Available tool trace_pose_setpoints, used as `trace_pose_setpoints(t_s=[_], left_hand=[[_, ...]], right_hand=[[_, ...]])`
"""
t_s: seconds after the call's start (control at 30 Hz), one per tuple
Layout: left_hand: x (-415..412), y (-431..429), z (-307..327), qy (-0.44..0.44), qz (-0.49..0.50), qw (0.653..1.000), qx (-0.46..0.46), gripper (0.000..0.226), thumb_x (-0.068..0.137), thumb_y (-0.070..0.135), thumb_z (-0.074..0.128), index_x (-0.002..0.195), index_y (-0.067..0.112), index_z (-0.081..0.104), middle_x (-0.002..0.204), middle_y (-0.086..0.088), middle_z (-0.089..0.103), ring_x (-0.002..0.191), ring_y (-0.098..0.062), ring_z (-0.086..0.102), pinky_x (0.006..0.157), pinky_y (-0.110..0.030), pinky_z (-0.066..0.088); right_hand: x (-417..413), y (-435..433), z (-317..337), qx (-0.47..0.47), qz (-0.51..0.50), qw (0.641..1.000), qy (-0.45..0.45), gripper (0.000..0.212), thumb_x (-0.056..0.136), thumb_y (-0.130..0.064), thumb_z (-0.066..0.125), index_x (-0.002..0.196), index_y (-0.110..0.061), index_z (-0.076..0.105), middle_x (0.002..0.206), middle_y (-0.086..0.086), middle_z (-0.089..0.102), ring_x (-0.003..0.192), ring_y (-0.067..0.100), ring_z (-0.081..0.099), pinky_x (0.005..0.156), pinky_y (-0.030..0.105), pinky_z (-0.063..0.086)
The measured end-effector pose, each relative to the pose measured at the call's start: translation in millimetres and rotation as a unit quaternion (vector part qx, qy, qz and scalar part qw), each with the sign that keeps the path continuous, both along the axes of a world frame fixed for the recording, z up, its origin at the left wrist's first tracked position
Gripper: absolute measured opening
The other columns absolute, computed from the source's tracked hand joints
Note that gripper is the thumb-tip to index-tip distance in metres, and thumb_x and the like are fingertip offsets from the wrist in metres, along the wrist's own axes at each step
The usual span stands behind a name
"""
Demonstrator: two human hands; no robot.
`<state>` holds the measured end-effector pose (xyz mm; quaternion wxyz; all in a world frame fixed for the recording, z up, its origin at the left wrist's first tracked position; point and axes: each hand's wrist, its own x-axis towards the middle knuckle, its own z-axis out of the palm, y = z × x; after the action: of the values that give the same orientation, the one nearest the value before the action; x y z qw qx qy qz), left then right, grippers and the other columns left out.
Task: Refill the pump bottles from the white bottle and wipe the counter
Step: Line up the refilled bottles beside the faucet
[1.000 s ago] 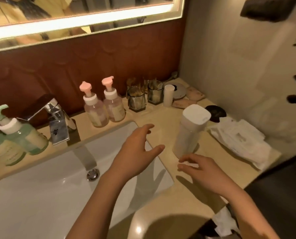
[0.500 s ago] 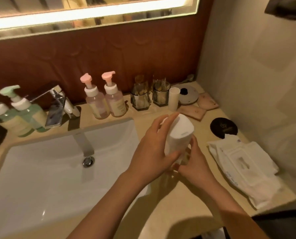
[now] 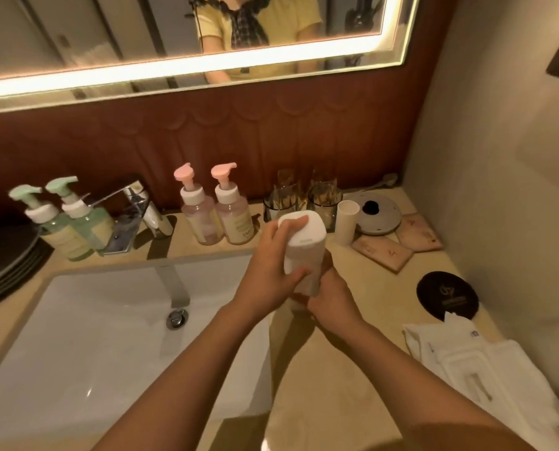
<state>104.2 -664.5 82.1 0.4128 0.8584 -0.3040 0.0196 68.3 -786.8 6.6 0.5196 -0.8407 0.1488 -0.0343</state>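
Note:
The white bottle (image 3: pixel 304 249) is held above the counter (image 3: pixel 353 385), just right of the sink. My left hand (image 3: pixel 271 271) grips its upper part, fingers over the cap and thumb across the front. My right hand (image 3: pixel 331 297) wraps its lower end from below. Two pink pump bottles (image 3: pixel 216 213) stand against the back wall behind it. Two green pump bottles (image 3: pixel 63 219) stand at the far left beside the tap.
A white sink (image 3: pixel 92 336) with a chrome tap (image 3: pixel 131 216) fills the left. Two glass tumblers (image 3: pixel 304 200), a white cup (image 3: pixel 346 222), a round grey lid, pink packets and a black coaster (image 3: pixel 447 299) sit at the back right. Folded white cloths (image 3: pixel 483 369) lie at the right edge.
Both hands went from hovering near the standing white bottle to gripping it and lifting it off the counter. The view has tilted upward.

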Motion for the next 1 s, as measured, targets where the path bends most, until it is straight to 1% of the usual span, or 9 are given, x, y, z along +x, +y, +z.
trace_pose_setpoints(t_s=[0.1,0.23,0.53,0.63,0.8,0.87,0.9,0.93,1.0], left_hand=[[28.0,-5.2,0.1,-0.009,0.01,1.0,0.013,0.073,0.078,0.01,0.074,0.137,0.026,0.035,0.136,-0.002,0.037,0.115,-0.007,0.033,0.094,-0.021,0.041],[56.7,-11.5,3.7,-0.003,0.005,1.0,0.013,0.074,0.078,0.007,0.074,0.137,0.026,0.035,0.137,-0.002,0.036,0.116,-0.01,0.035,0.098,-0.03,0.043],[96.5,-17.7,9.9,0.002,-0.013,1.0,0.019,0.071,0.078,0.006,0.074,0.136,0.02,0.036,0.136,-0.006,0.037,0.119,-0.014,0.038,0.092,-0.015,0.03],[100.7,-18.6,8.4,0.013,-0.012,1.0,0.008,0.07,0.079,0.005,0.073,0.136,0.021,0.036,0.136,-0.006,0.036,0.121,-0.016,0.038,0.092,-0.016,0.032],[99.2,-22.8,10.5,0.035,-0.001,0.999,-0.017,0.071,0.078,0.0,0.07,0.135,0.023,0.036,0.139,-0.005,0.034,0.114,-0.01,0.036,0.088,-0.018,0.035],[96.7,-24.0,9.9,0.039,0.006,0.999,-0.027,0.073,0.075,0.003,0.073,0.135,0.024,0.037,0.142,-0.004,0.033,0.122,-0.016,0.038,0.091,-0.023,0.038],[96.0,-24.7,9.9,0.042,0.015,0.999,-0.03,0.074,0.073,0.007,0.075,0.134,0.025,0.037,0.144,-0.004,0.031,0.128,-0.02,0.035,0.097,-0.029,0.039],[94.5,-25.3,11.3,0.046,0.026,0.998,-0.029,0.075,0.072,0.011,0.077,0.134,0.027,0.038,0.147,-0.004,0.028,0.134,-0.024,0.03,0.105,-0.039,0.037],[89.4,-26.2,17.3,0.043,0.053,0.998,-0.014,0.076,0.071,0.017,0.078,0.134,0.031,0.039,0.153,-0.006,0.021,0.143,-0.028,0.014,0.114,-0.052,0.021]], right_hand=[[30.4,-1.7,2.8,-0.013,-0.004,1.0,0.007,0.09,0.071,-0.028,0.08,0.135,-0.043,0.019,0.126,-0.006,0.053,0.115,0.022,0.052,0.09,0.046,0.051],[62.8,-4.9,6.4,-0.023,-0.008,1.0,0.019,0.09,0.073,-0.023,0.079,0.14,-0.034,0.02,0.132,-0.003,0.05,0.122,0.024,0.048,0.098,0.048,0.045],[103.7,-12.8,11.9,-0.07,-0.011,0.994,0.085,0.087,0.074,-0.033,0.078,0.14,-0.03,0.021,0.134,0.002,0.05,0.124,0.029,0.047,0.1,0.05,0.042],[108.6,-11.3,11.8,-0.069,-0.025,0.992,0.102,0.085,0.075,-0.031,0.077,0.14,-0.029,0.022,0.134,0.003,0.05,0.124,0.03,0.047,0.1,0.05,0.042],[107.1,-10.5,11.9,-0.069,-0.028,0.992,0.098,0.084,0.076,-0.02,0.077,0.14,-0.031,0.022,0.133,0.003,0.051,0.122,0.031,0.048,0.098,0.052,0.045],[101.7,-11.0,15.0,-0.072,-0.005,0.993,0.096,0.095,0.072,-0.018,0.079,0.142,-0.033,0.017,0.135,0.003,0.048,0.125,0.031,0.045,0.099,0.052,0.043],[98.3,-11.7,17.1,-0.071,0.002,0.993,0.096,0.101,0.071,-0.017,0.08,0.144,-0.033,0.012,0.138,0.004,0.046,0.127,0.031,0.044,0.1,0.052,0.042],[93.4,-13.3,18.5,-0.067,0.003,0.993,0.095,0.106,0.071,-0.015,0.08,0.146,-0.031,0.008,0.14,0.004,0.044,0.128,0.032,0.043,0.101,0.052,0.042],[82.3,-17.2,19.3,-0.059,-0.009,0.994,0.088,0.109,0.071,-0.01,0.079,0.149,-0.03,0.005,0.144,0.006,0.041,0.129,0.031,0.042,0.1,0.051,0.043]])
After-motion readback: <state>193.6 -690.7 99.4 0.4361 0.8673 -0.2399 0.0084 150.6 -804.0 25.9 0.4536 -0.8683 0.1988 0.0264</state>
